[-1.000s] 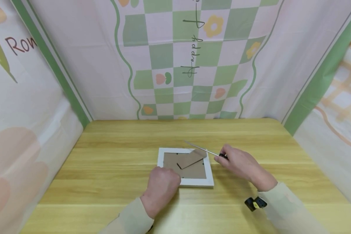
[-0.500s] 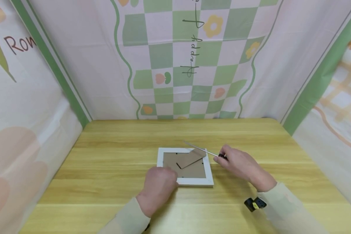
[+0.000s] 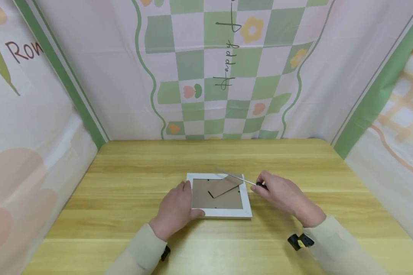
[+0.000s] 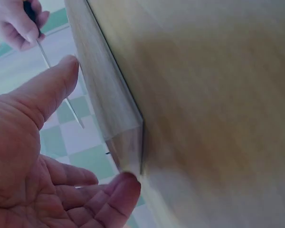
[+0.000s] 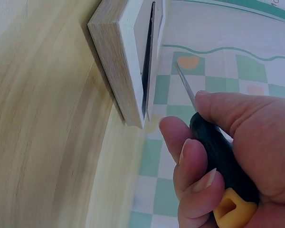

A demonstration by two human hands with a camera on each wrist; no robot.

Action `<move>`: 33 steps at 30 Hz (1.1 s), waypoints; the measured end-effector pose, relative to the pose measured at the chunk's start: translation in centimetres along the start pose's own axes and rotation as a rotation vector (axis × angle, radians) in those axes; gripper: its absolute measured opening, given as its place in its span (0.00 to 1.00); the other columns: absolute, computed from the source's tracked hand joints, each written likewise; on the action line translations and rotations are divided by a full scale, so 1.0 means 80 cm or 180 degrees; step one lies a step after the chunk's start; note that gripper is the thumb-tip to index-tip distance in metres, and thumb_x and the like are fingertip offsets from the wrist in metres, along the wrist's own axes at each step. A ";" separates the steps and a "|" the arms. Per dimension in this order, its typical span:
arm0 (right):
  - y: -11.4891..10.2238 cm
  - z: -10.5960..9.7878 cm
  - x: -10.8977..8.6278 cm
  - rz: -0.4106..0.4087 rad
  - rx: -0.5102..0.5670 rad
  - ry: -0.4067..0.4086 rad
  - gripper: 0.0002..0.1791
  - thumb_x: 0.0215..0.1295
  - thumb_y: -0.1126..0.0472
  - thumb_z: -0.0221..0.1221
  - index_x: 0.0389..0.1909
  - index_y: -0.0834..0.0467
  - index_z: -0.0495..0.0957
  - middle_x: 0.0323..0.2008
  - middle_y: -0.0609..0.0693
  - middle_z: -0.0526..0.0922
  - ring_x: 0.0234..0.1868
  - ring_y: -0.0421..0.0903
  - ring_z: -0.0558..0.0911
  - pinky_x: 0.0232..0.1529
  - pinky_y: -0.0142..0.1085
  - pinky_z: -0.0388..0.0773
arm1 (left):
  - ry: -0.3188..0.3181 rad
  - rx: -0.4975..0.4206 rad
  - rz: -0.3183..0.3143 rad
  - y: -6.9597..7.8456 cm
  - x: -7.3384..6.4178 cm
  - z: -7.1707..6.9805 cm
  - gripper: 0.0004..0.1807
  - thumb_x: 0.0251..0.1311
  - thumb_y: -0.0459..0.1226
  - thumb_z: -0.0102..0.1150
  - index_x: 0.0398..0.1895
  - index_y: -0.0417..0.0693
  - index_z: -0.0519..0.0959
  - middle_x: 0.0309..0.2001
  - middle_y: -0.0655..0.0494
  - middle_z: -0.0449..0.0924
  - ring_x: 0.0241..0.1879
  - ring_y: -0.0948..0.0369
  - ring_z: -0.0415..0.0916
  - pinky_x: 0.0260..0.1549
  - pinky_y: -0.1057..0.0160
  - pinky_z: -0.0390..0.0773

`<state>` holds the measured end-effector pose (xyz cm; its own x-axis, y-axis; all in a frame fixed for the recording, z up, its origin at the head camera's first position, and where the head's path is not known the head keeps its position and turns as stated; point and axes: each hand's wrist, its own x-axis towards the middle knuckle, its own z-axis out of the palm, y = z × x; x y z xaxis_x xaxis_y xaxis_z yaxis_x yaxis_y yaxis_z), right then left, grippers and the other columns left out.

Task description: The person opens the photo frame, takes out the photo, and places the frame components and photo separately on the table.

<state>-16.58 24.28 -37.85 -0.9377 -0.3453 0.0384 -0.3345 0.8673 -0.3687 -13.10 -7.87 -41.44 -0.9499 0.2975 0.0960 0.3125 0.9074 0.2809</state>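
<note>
With "Happy" written sideways on the checked cloth point(image 3: 217, 46) behind the table point(image 3: 130, 172) and a cut-off "Ro…" on the left-hand cloth point(image 3: 55, 95), the white picture frame point(image 3: 228, 213) lies between the left grip point(image 3: 174, 208), spread wide around its near left corner, and the right grip point(image 3: 283, 193), just off its right side, holding a dark-handled screwdriver point(image 5: 223, 156).

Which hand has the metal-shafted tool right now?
The right hand, gripping the dark-handled tool; the left hand, without a tool, is at the near left corner of the white frame.
</note>
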 end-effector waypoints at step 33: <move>-0.032 0.004 -0.023 -0.0569 -0.0748 0.0268 0.08 0.75 0.52 0.61 0.48 0.46 0.86 0.23 0.29 0.76 0.23 0.31 0.70 0.21 0.31 0.69 | -0.0582 -0.0326 -0.0323 -0.004 0.014 0.000 0.54 0.61 0.60 0.71 0.77 0.31 0.63 0.79 0.33 0.58 0.61 0.37 0.78 0.51 0.44 0.84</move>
<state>-13.99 22.57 -37.28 -0.8633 -0.4774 0.1638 -0.4982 0.8581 -0.1245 -14.25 -7.86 -41.47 -0.9584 0.2634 -0.1097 0.2052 0.9034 0.3766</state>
